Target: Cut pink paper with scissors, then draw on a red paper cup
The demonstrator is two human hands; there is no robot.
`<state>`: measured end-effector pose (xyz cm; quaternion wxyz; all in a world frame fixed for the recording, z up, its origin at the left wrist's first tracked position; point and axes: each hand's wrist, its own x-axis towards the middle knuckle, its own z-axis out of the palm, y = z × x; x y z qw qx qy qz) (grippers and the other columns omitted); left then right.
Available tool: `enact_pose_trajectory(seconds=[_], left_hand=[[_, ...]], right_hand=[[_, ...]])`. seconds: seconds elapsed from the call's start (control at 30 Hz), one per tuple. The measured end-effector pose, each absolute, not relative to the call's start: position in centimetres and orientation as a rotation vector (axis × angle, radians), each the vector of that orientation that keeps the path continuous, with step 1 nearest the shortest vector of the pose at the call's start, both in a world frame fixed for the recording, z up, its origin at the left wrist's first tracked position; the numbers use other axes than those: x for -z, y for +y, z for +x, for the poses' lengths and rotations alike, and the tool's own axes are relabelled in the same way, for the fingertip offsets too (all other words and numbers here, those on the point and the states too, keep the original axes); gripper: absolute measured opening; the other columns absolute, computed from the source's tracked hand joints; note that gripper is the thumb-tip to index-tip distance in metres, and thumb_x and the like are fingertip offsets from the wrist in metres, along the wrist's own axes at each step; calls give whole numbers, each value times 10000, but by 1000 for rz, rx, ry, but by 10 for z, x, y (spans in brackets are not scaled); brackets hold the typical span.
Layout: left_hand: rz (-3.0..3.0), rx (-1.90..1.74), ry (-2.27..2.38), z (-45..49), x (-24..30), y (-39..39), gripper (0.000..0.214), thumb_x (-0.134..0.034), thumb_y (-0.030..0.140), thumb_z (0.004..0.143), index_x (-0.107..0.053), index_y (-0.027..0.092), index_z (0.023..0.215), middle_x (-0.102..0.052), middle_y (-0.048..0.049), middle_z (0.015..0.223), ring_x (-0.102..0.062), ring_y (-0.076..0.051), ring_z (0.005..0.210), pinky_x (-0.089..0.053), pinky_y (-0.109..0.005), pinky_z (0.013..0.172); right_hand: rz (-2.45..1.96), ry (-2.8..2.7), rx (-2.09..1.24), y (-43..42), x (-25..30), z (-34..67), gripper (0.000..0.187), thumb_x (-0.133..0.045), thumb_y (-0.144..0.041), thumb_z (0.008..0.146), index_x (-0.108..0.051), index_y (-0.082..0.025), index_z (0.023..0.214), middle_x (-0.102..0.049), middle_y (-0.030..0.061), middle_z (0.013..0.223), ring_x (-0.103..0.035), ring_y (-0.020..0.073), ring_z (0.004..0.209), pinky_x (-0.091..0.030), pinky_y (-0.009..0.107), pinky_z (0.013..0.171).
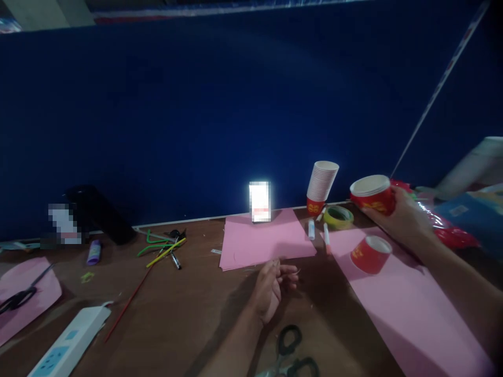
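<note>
My right hand (404, 222), at the right, is closed around the side of a red paper bowl (375, 204) with a white rim and gold print. It holds the bowl above the table near the blue partition. Below it, a second red paper bowl (367, 256) rests tilted or upside down on a long pink sheet (404, 303); I cannot tell which. My left hand (273, 290) is in the middle with its fingers loosely stretched out and nothing in them. It is nearest to a stack of pink paper (259, 246). Black-handled scissors (288, 340) lie at the front.
A tall leaning stack of paper cups (322, 186) stands beside yellow tape (338, 217), with a glue stick (312, 229) and a marker (327, 238) nearby. A lit phone (260, 201) leans on the blue partition (196, 115). Straws (167, 251) and a power strip (70, 340) lie left.
</note>
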<state>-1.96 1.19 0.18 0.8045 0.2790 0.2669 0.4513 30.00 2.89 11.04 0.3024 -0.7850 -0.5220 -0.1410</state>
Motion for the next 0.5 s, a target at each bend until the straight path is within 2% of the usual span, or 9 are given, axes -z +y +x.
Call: enact_pose_trajectory(seconds=[0.1, 0.2, 0.33, 0.43, 0.5], left_hand=[[595, -964, 555, -19, 1, 12, 360, -544, 386, 868, -520, 147, 1137, -664, -80, 895, -618, -138, 743, -469, -252, 658], [597, -966, 543, -19, 5, 13, 369, -536, 387, 874, -519, 143, 1150, -664, -85, 905, -615, -137, 748, -471, -258, 670], [586, -960, 553, -20, 5, 12, 370, -555, 379, 865, -519, 149, 1152, -662, -81, 913, -612, -132, 745, -469, -253, 671], [592, -953, 561, -20, 2, 12, 362, -543, 377, 873, -516, 146, 1151, -661, -84, 911, -614, -136, 751, -469, -257, 678], [606, -950, 567, -21, 0, 12, 357, -537, 375, 877, -516, 141, 1145, -662, -87, 903, -616, -142, 756, -467, -258, 673]], right_hand=[[-2311, -1484, 430, 46, -99, 337, 656, -610, -501, 773, -484, -135, 1302, -624, 257, 1080, -610, 356, 892, -371, 385, 597], [-2377, -1509, 440, 56, -85, 355, 626, -648, -464, 752, -538, -117, 1262, -621, 285, 1045, -599, 381, 908, -344, 406, 614], [-2364, -1545, 487, 72, -72, 364, 552, -728, -315, 705, -594, -120, 1204, -609, 295, 1062, -561, 414, 985, -339, 437, 669], [-2283, -1537, 511, 86, -65, 369, 584, -774, -309, 654, -617, -119, 1183, -618, 296, 1033, -584, 413, 905, -332, 426, 624], [-2169, -1528, 528, 93, -61, 372, 596, -807, -331, 603, -649, -116, 1136, -644, 264, 954, -607, 364, 806, -317, 393, 583]])
